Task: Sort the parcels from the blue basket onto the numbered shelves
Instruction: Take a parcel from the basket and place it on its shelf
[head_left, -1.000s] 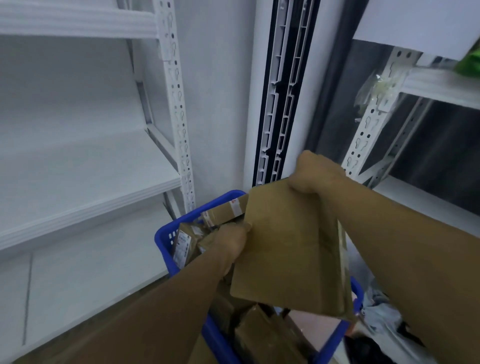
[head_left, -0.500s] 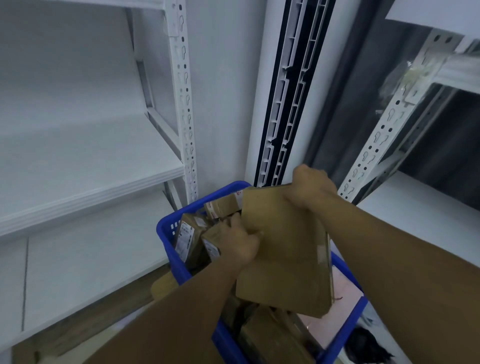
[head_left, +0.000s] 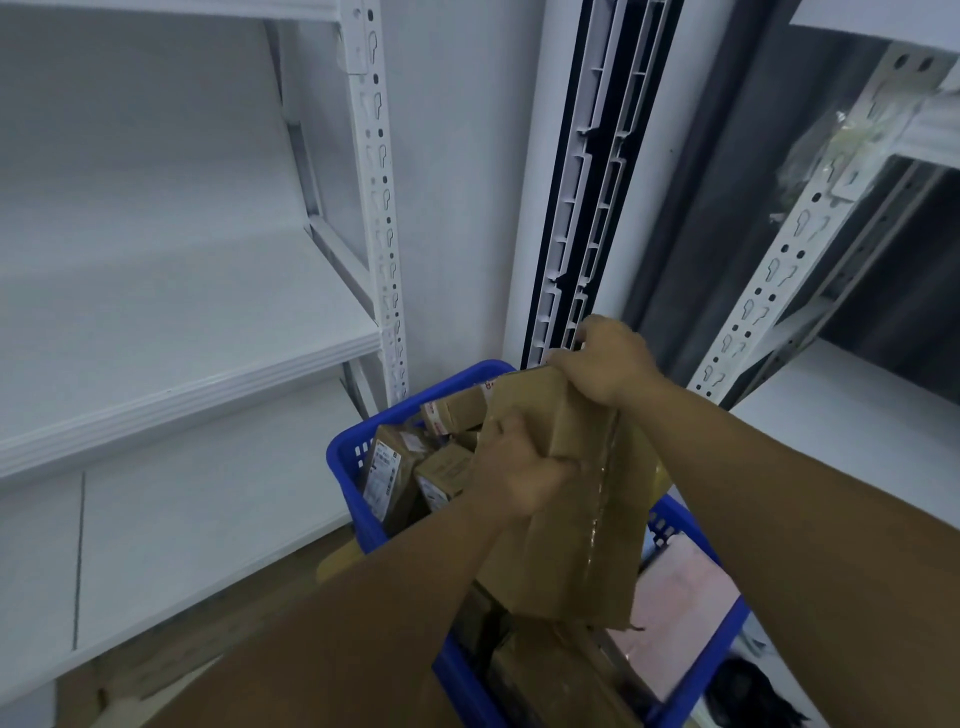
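A large flat brown cardboard parcel (head_left: 576, 525) hangs above the blue basket (head_left: 363, 457) in the head view. My right hand (head_left: 605, 364) grips its top far corner. My left hand (head_left: 519, 475) holds its left edge, fingers curled round it. Several smaller brown boxes with white labels (head_left: 400, 473) lie packed in the basket below and to the left of the parcel. The parcel's label side is hidden from me.
A white metal shelf (head_left: 197, 332) stands at the left with bare boards. A second white shelf (head_left: 857, 415) stands at the right behind a slotted post. A white wall and a dark-edged frame rise behind the basket. The floor is brown wood.
Both hands have kept hold of the parcel and turned it more upright over the basket. My left hand shifted further onto its left edge. The view tilted slightly.
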